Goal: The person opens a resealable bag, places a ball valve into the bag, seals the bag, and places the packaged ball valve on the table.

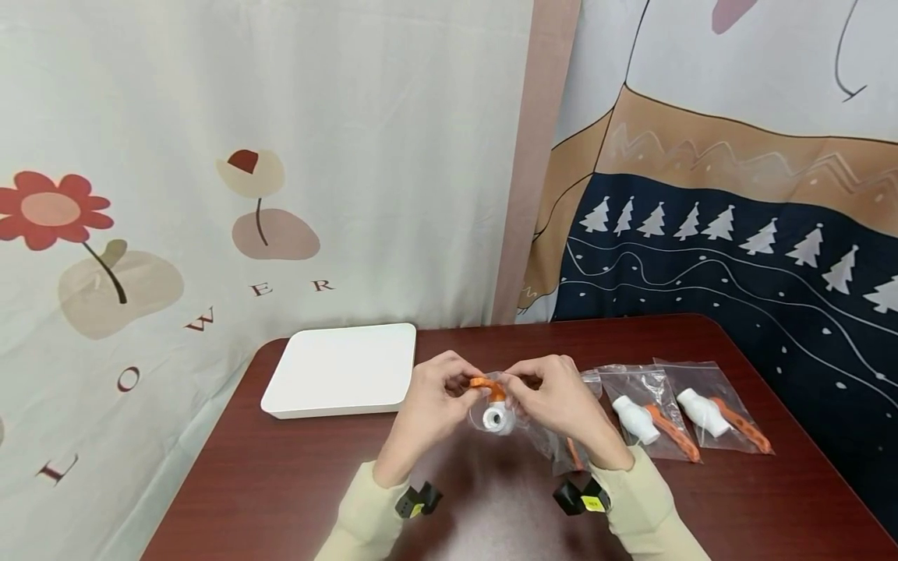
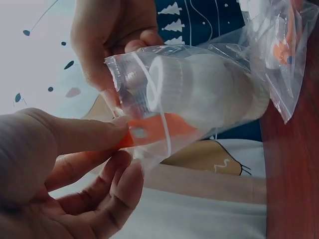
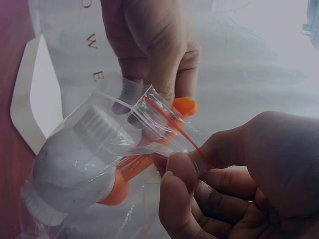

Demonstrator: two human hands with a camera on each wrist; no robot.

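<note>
My left hand (image 1: 435, 396) pinches the orange lever handle (image 2: 154, 130) between thumb and fingers. In the right wrist view the handle's tip pokes out past the mouth of a clear zip bag (image 3: 162, 124). A white plastic valve body (image 2: 214, 89) with ribbed ends is inside that bag, its round opening facing me in the head view. My right hand (image 1: 559, 397) grips the bag's edge by the red zip line, thumb against fingers. Both hands are raised over the table, close together around the bag's mouth.
Two clear bags, each with a white valve body (image 1: 635, 419) and orange handle (image 1: 673, 433), lie on the right of the dark red table (image 1: 281, 483). Another bag with an orange part (image 1: 574, 453) lies partly under my right forearm. A white tray (image 1: 344, 366) sits at the back left, before a curtain.
</note>
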